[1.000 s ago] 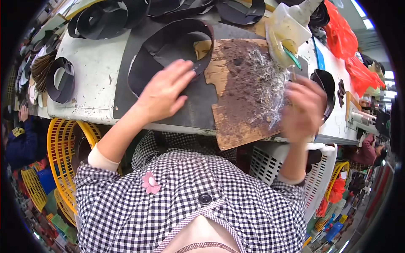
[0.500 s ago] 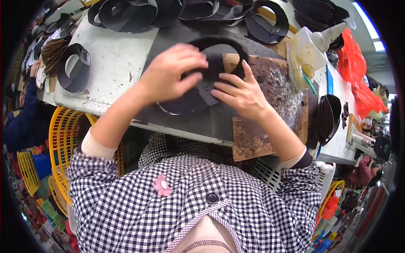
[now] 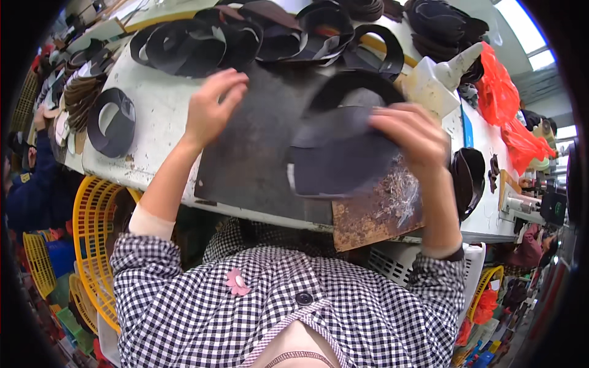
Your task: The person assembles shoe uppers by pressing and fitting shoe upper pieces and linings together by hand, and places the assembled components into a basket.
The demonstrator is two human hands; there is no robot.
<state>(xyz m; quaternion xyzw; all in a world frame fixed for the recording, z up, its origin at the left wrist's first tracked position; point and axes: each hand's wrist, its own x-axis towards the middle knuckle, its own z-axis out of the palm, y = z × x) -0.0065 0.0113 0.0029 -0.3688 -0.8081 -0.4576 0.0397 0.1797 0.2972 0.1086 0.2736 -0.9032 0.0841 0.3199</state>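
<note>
My right hand (image 3: pixel 414 138), smeared by motion, grips the right side of a black shoe upper (image 3: pixel 343 150). The piece is a wide loop of dark sheet with a pale edge at its lower left, held above the right part of the dark mat (image 3: pixel 245 159) and over the worn brown board (image 3: pixel 374 214). My left hand (image 3: pixel 215 104) is apart from it, over the mat's left edge, with its thumb away from the fingers and nothing in it. Nearest to it are similar black uppers (image 3: pixel 184 46) along the far side.
One more black upper (image 3: pixel 111 122) lies on the white table (image 3: pixel 162 110) at left. A glue bottle (image 3: pixel 429 86) with a pale nozzle stands far right, before red plastic bags (image 3: pixel 497 83). Below the table's left edge is a yellow basket (image 3: pixel 92 245). Another person's sleeve (image 3: pixel 43 159) shows far left.
The upper was low over the mat with both hands at it. My left hand has let go and drawn back left; my right hand has lifted the upper and moved right.
</note>
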